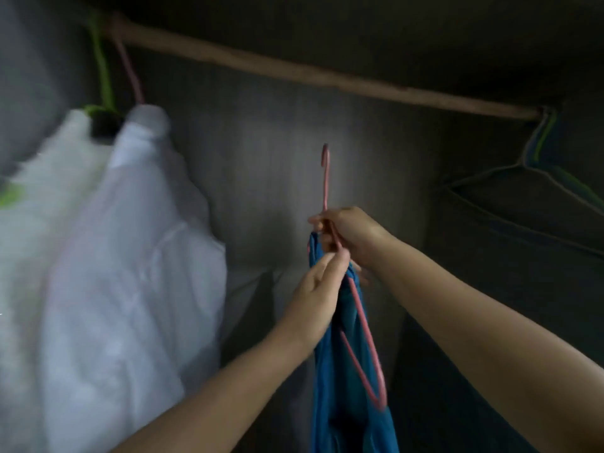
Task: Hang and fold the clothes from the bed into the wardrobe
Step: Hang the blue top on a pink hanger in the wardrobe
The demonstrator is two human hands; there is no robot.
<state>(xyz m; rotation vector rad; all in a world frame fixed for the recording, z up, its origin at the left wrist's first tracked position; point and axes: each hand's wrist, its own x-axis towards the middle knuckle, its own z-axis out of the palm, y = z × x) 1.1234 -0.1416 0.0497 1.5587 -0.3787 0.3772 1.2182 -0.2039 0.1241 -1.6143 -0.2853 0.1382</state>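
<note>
Blue garment (343,354) on pink hanger (359,308), below rail (294,71)

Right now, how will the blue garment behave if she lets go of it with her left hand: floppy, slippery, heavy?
Probably floppy: the blue garment hangs in long limp folds. Likely light: the thin pink hanger shows no bend under it. It may slip, since it is bunched near the hanger's neck where the left hand pinches it; the right hand grips the hanger.

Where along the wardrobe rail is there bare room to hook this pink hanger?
The rail is bare between the white garments at its left end and the empty hangers at its right end. Those two ends are crowded.
</note>
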